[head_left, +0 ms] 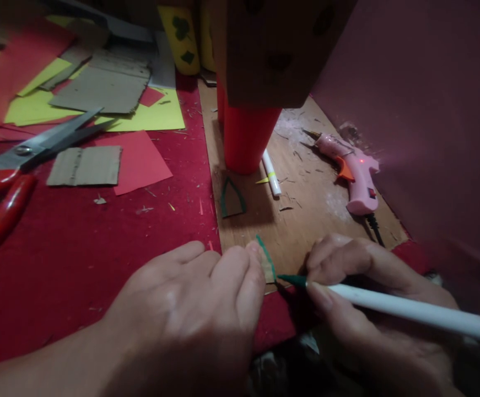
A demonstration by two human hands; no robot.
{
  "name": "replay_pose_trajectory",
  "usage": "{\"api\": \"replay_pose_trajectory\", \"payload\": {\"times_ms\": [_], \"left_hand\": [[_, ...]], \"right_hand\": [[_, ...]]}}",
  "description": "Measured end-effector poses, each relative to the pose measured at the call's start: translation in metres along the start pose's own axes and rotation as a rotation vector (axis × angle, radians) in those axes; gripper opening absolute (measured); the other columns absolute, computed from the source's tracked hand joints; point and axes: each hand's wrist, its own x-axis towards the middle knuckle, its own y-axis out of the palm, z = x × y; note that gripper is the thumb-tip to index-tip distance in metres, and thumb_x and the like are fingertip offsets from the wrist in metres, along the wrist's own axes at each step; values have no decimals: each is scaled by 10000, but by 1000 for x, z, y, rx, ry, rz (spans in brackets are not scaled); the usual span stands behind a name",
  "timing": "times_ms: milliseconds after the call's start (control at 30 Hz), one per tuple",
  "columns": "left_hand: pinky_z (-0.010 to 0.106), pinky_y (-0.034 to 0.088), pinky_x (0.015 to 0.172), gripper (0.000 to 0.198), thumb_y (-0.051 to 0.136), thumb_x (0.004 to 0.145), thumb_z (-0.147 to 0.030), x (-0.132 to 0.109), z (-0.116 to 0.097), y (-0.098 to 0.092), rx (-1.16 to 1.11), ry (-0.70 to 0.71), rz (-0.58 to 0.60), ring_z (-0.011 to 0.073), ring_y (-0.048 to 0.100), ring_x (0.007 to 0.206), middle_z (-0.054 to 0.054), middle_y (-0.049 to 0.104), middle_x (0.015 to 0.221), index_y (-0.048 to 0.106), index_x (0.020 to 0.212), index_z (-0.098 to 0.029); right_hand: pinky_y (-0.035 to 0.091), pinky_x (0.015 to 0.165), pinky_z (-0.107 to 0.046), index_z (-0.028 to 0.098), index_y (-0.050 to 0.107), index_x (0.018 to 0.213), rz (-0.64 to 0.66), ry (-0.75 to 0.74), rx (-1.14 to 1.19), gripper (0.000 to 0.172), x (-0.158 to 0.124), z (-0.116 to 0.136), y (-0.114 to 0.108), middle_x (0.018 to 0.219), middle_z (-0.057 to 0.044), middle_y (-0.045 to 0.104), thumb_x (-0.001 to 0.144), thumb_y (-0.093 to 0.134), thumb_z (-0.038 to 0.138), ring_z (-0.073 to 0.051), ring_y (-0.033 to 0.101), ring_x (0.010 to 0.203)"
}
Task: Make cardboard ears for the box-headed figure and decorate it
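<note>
Right hand [382, 339] clamps around a white marker [400, 309], its green tip at the lower corner of a small cardboard piece [268, 271] edged in green, near the close end of a wooden board [309, 220]. Bunched fingers of the left hand [194, 298] press the piece down; whether they pinch it cannot be told. Beyond lies a pointed green-outlined cutout [233, 202], near a red cylinder [250, 140], with a pink glue gun [359, 179] to the right.

Place: craft workspace | pink glue gun [357, 179] | red-handled scissors [28, 153] | cardboard pieces [103, 85] | coloured paper [143, 161] | scattered scraps [286, 208]
</note>
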Motion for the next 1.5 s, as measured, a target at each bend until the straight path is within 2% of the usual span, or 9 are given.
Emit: {"api": "replay_pose_trajectory", "payload": {"times_ms": [133,400,567,867,1033,1233,1300,1400,1500], "left_hand": [[365,482,500,248,433,972,-55,0,0,0,3,-4,-3,178,549,530,13,656,732,666,1044,-100],[378,480,467,306,377,1013,-70,1,1,0,-25,-11,-15,189,535,521,9,629,698,682,1019,-90],[372,503,496,335,350,1014,-60,0,2,0,-26,18,-5,184,544,530,19,648,726,676,1087,-63],[366,477,501,292,381,1014,-65,1,1,0,11,1,11,182,542,530,25,659,740,671,1031,-96],[360,470,511,264,412,995,-60,1,-1,1,10,-6,-16,174,518,530,2,628,710,667,975,-125],[362,461,502,243,446,965,-55,1,-1,1,4,-21,-18,178,518,526,-16,606,676,674,1022,-118],[362,463,498,271,403,1005,-76,1,-1,1,-3,-13,-16,178,516,529,-9,609,679,671,1021,-111],[365,467,501,315,353,1032,-81,2,0,0,-2,-13,-16,179,516,533,-4,611,684,666,1014,-110],[374,457,493,325,352,1013,-52,2,0,0,7,-9,-23,182,506,527,4,616,693,667,973,-119]], "right_hand": [[454,483,-238,259,576,738,-12,24,-20,228,0,6,5,609,69,619,777,673,56,-115,597,539],[517,507,-236,250,596,779,135,-29,-74,198,6,2,-4,664,43,677,817,671,71,-136,665,577],[515,501,-249,258,578,768,160,-21,-75,222,6,1,-7,653,34,668,801,665,57,-151,662,580],[460,504,-266,250,542,708,131,8,-115,205,4,4,-5,635,36,670,776,632,79,-142,640,552],[441,524,-274,248,538,701,113,21,-78,218,1,3,-3,593,53,610,763,617,55,-132,608,541],[432,464,-238,259,589,717,-11,36,-23,196,1,4,2,607,62,636,793,695,112,-134,644,574],[457,467,-234,262,587,723,5,42,-60,214,3,5,1,598,69,640,777,698,87,-124,627,536],[502,486,-240,261,582,738,98,12,-92,237,5,4,-2,614,60,664,761,674,44,-130,638,521],[480,472,-266,261,566,719,113,-3,-81,217,4,2,-2,610,41,648,789,663,80,-155,645,541]]}}
